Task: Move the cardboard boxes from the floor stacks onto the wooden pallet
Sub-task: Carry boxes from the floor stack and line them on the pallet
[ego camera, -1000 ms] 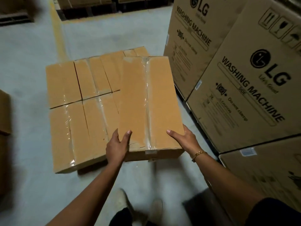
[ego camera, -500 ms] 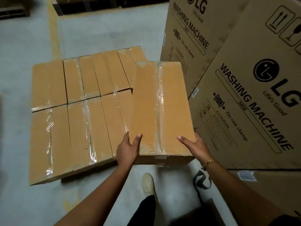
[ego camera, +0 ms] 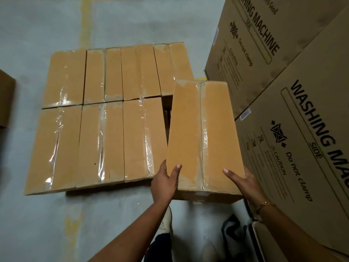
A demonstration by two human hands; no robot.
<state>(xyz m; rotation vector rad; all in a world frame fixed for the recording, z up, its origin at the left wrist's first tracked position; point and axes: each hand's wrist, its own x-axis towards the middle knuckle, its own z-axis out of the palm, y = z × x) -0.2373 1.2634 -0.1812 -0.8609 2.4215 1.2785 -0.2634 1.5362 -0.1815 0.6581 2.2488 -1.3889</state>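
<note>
Presently we see a person carrying one cardboard box (ego camera: pixel 204 133) by its near end, a hand at each lower corner. The left hand (ego camera: pixel 164 183) grips the left corner: its thumb lies flat on the top face and its fingers (ego camera: pixel 162 167) run down the side wall. The right hand (ego camera: pixel 243 181), with a gold bracelet (ego camera: pixel 264 205) on its wrist, holds the right corner the same way, thumb on top and the other fingers curled round the edge and out of our sight. So both sets of fingers are closed on the box.

That box is taped along its middle seam and is held clear of the grey floor (ego camera: pixel 37 224). Its far end reaches over an open slot (ego camera: pixel 167 110) at the front right of a layer of like boxes (ego camera: pixel 102 140). We cannot tell whether the far end rests on anything.

We count four boxes in the back row of the layer and three in the front, set close together. We make out only a dark strip (ego camera: pixel 113 190) under their near edge, so the pallet is hidden from us.

Just beside the held box on the right stand large washing machine cartons (ego camera: pixel 302 148). A faded yellow line (ego camera: pixel 85 19) runs down the floor, another carton (ego camera: pixel 5 99) shows at the left edge, and a pale shoe (ego camera: pixel 167 222) shows below the left forearm.
</note>
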